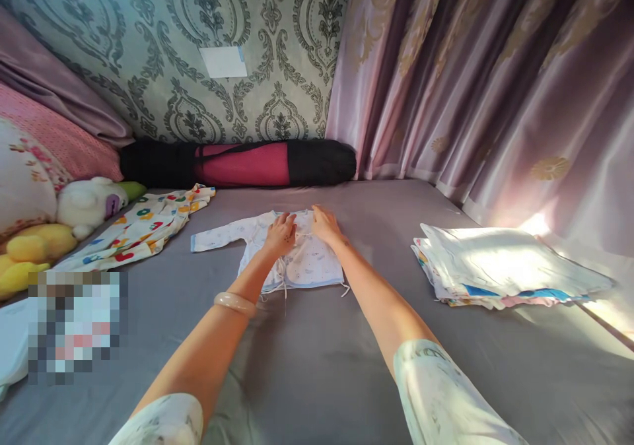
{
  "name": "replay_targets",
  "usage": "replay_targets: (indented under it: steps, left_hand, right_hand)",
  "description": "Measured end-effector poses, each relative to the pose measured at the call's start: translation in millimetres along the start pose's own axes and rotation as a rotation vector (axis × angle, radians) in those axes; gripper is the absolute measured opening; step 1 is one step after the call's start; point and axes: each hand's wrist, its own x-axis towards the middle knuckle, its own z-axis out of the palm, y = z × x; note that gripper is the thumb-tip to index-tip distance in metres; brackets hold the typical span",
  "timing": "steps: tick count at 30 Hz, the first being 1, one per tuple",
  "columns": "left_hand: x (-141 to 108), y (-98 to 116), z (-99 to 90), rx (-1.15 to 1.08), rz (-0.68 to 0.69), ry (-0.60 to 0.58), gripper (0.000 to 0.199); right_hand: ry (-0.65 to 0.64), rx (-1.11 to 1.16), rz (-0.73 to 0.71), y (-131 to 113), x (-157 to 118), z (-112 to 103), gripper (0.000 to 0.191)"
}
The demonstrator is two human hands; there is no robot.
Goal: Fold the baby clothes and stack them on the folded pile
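A small white baby shirt (314, 263) with blue trim and loose ties lies on the grey bed sheet. Its left-side sleeve is stretched out flat; the other sleeve does not show as spread. My left hand (282, 234) rests on the shirt near the neckline, fingers apart. At the shirt's upper right shoulder is my right hand (324, 224), its fingers bent together on the fabric edge.
A stack of folded clothes (510, 263) lies at the right on the grey sheet (317, 366). Patterned clothing (143, 227), plush toys (89, 204) and a blurred item (82, 326) are at the left. A black and red roll (242, 163) lies along the wall.
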Motion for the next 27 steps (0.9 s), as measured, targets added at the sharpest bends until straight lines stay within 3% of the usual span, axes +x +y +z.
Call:
replay_targets:
  steps: [3,6,15,21,27]
  left_hand:
    - [-2.3,5.6,3.2,0.064,0.037,-0.097,0.049]
    - [-3.3,5.1,6.1,0.108,0.027,-0.150,0.052]
    - [-7.5,-3.3,17.0,0.158,0.042,-0.128,0.056]
    - [-8.9,-4.4,17.1,0.111,0.055,-0.120,0.059]
    - [-9.5,-3.5,14.7,0.127,0.025,-0.105,0.057]
  right_hand:
    - [-0.064,-0.148,-0.159,1.6,-3.4,7.7,0.051]
    - [-0.111,-0.219,-0.212,0.8,-5.3,15.3,0.055]
    - [-0.156,-0.217,-0.193,6.8,-9.9,26.3,0.058]
    - [-0.214,-0.182,-0.145,6.1,-2.0,20.9,0.059]
    - [-0.097,-0.205,-0.034,16.4,0.8,19.3,0.061]
